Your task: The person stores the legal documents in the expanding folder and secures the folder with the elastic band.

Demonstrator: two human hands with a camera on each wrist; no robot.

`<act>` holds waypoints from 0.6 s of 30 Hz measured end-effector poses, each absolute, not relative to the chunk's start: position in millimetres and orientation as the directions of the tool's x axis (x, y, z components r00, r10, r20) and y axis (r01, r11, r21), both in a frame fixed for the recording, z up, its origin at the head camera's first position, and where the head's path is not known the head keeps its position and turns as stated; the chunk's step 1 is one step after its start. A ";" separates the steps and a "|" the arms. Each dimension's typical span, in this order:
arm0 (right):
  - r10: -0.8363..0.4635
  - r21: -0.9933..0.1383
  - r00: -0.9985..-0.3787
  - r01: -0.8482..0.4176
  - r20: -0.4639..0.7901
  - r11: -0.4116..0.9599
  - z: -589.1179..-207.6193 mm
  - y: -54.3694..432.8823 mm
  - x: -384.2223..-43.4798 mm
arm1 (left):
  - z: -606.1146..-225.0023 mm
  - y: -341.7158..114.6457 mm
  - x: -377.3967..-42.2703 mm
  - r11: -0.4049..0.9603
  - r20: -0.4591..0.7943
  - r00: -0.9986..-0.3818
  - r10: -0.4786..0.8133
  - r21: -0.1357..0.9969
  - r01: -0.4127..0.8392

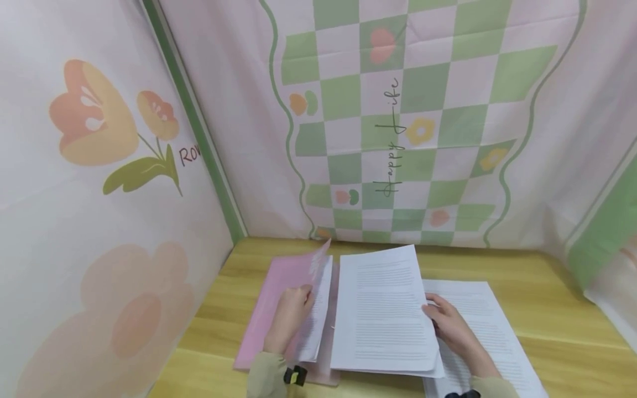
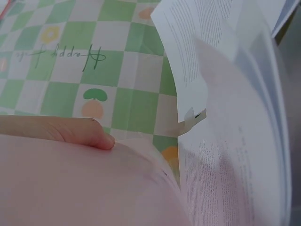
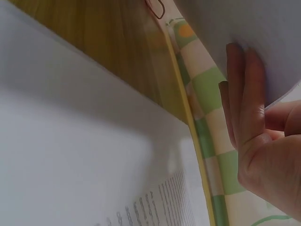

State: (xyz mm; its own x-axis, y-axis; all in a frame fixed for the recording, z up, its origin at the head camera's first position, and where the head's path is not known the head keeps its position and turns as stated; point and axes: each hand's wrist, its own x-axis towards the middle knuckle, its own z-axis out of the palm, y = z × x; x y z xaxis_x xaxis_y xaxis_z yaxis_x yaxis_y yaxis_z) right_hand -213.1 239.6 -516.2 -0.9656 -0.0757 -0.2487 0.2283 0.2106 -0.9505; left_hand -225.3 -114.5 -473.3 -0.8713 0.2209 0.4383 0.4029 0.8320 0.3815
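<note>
A pink folder (image 1: 266, 309) lies on the left of the table, its cover partly raised. My left hand (image 1: 291, 315) pinches the edge of that cover; the thumb (image 2: 101, 137) shows along the edge in the left wrist view. Printed sheets (image 1: 320, 318) stand tilted inside the folder. To the right, my right hand (image 1: 452, 329) grips the right edge of a stack of printed pages (image 1: 383, 309), partly over the folder. In the right wrist view, its straight fingers (image 3: 251, 94) lie against one face of the pages, the thumb on the other side.
More printed sheets (image 1: 490, 309) lie flat on the wooden table (image 1: 562, 326), under the right forearm. A checkered cloth (image 1: 428, 127) hangs along the table's back edge. A flowered curtain (image 1: 99, 221) borders the left side.
</note>
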 end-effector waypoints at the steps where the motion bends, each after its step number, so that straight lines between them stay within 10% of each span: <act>1: -0.077 -0.952 -0.966 0.228 -0.248 0.207 -516.5 238.1 -213.6 | -473.4 -114.5 -225.3 0.830 0.434 -0.873 0.222 0.386 0.403; 18: -0.091 -0.953 -0.966 0.219 -0.242 0.207 -522.8 224.1 -222.6 | -470.9 -113.6 -223.9 0.815 0.395 -0.892 0.221 0.427 0.391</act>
